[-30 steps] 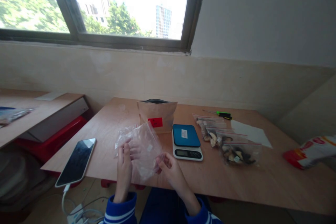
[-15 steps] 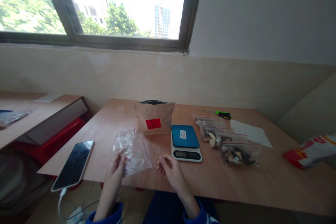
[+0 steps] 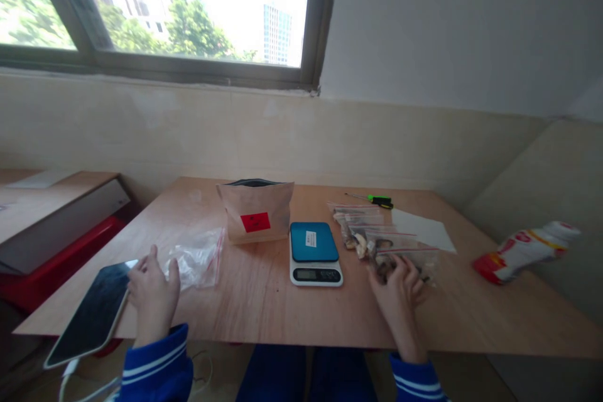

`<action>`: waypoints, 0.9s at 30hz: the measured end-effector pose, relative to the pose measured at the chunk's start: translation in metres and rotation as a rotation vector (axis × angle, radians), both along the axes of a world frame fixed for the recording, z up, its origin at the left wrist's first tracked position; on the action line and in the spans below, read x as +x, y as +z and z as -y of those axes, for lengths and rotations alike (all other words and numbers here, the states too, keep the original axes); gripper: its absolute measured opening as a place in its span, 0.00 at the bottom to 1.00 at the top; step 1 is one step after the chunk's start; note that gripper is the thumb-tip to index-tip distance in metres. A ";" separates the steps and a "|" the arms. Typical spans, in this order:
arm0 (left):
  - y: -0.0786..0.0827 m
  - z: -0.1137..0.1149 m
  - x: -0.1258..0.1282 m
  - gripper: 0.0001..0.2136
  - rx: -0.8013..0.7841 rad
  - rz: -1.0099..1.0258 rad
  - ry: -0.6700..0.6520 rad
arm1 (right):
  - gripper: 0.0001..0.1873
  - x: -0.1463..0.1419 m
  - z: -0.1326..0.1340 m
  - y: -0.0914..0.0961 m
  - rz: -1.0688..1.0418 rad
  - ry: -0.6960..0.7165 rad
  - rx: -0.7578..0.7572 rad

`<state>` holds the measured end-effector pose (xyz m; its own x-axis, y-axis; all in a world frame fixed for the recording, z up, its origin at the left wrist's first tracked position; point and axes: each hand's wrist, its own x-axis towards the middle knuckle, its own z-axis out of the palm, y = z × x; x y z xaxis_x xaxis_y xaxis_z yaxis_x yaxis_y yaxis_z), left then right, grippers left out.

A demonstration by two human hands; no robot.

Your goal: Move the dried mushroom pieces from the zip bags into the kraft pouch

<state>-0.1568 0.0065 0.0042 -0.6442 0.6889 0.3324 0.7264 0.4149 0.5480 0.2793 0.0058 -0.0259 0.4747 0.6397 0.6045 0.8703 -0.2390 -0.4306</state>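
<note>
My right hand (image 3: 398, 286) is over the nearest clear zip bag (image 3: 428, 259), which holds pale and dark pieces. Its thumb and curved fingers are apart over the bag, which lies flat; whether they touch it I cannot tell. On the left, my left hand (image 3: 153, 292) hovers with fingers spread and nothing in them, between a phone (image 3: 94, 308) and some loose clear plastic bags (image 3: 198, 257). Between the hands stands a kitchen scale (image 3: 315, 245) with a blue top and nothing on it. Behind it to the left, a tan pouch (image 3: 259, 201) with a red label stands upright, its mouth open.
More filled zip bags (image 3: 355, 220) overlap in a row behind the nearest one. A green-and-black screwdriver (image 3: 377, 200) and a white sheet (image 3: 421, 229) lie behind them. A white and red bottle (image 3: 525, 254) lies at the right. The phone's white cable (image 3: 68, 374) hangs over the edge.
My left hand has let go of the clear plastic bags and moved left. My right hand has moved right, past the scale, to the filled zip bags. The view has turned slightly right.
</note>
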 end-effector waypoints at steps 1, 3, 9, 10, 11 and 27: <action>0.001 0.002 0.008 0.29 -0.003 -0.033 -0.034 | 0.30 0.001 -0.001 -0.004 0.006 -0.074 -0.022; -0.001 0.006 0.026 0.25 -0.046 -0.059 -0.137 | 0.32 0.003 -0.003 -0.011 -0.025 -0.141 -0.057; -0.001 0.009 0.052 0.21 -0.033 0.039 -0.158 | 0.21 0.023 0.013 -0.004 -0.116 -0.134 -0.061; 0.003 0.011 0.054 0.21 0.057 0.076 -0.220 | 0.20 0.028 0.019 -0.001 -0.124 -0.147 -0.081; 0.008 0.014 0.056 0.21 0.152 0.131 -0.294 | 0.20 0.033 0.026 0.002 -0.131 -0.165 -0.107; 0.017 0.028 0.159 0.26 -0.234 1.465 -0.857 | 0.10 -0.098 0.057 0.070 0.096 0.994 0.201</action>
